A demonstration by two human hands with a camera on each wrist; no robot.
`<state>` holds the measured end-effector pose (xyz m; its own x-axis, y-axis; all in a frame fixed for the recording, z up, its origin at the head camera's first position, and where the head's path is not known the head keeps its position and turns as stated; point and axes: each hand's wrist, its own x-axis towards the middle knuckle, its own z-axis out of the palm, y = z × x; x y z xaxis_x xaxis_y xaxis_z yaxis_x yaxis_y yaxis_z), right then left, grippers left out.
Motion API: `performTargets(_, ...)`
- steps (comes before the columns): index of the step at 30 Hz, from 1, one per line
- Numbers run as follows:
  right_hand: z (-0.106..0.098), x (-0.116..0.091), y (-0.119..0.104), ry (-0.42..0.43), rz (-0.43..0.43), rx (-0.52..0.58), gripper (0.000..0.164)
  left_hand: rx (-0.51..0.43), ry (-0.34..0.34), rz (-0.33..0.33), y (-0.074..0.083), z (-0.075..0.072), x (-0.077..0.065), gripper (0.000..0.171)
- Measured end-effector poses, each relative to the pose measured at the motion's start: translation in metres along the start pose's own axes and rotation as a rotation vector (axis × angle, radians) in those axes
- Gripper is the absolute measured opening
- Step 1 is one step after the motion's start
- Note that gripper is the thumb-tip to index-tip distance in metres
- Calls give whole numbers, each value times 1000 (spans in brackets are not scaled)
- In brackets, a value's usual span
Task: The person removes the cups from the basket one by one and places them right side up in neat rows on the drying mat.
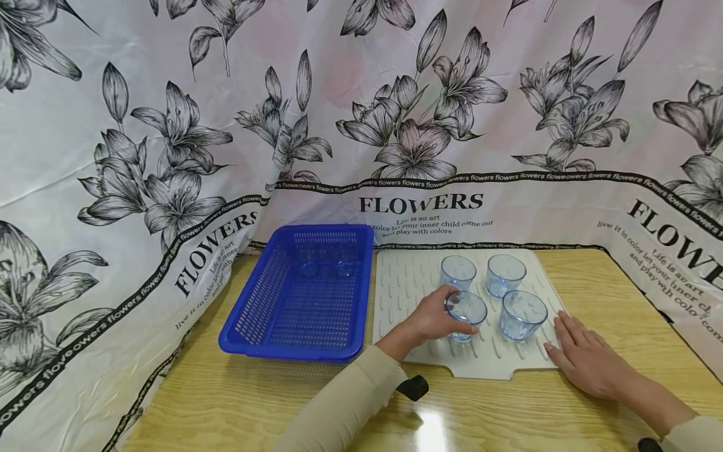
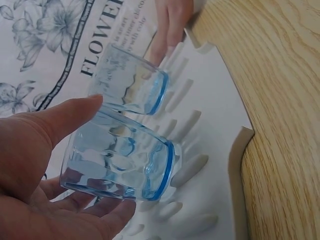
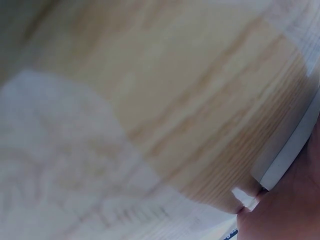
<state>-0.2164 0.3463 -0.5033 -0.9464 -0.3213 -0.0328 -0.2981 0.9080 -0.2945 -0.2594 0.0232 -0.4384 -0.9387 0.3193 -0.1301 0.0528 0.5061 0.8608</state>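
Observation:
My left hand [image 1: 436, 316] holds a clear bluish glass [image 1: 466, 309] over the near part of a white draining board [image 1: 401, 295] with raised ridges. In the left wrist view, the thumb lies at the rim of this glass [image 2: 117, 155] and the fingers curl round its other side. Three similar glasses stand upright on the board: one behind it [image 1: 458, 271], one at the back right [image 1: 506, 275] and one to its right [image 1: 523, 316]. My right hand [image 1: 593, 355] rests flat with fingers straight at the board's right edge [image 3: 290, 145].
A blue plastic basket [image 1: 294, 353] with slotted walls stands left of the board; two clear glasses [image 1: 308, 269] show dimly at its far end. The wooden table [image 1: 237, 402] runs up to a flower-printed cloth [image 1: 423, 220] hanging behind and at both sides.

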Motion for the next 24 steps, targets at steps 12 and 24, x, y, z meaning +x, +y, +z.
performTargets(12, 1, 1, 3, -2, -3, -1, 74, -32, -1, -12, 0, 2, 1, 75)
performTargets(24, 1, 2, 3, 6, -10, 2, 74, -25, -7, -21, 0, -2, -1, 80)
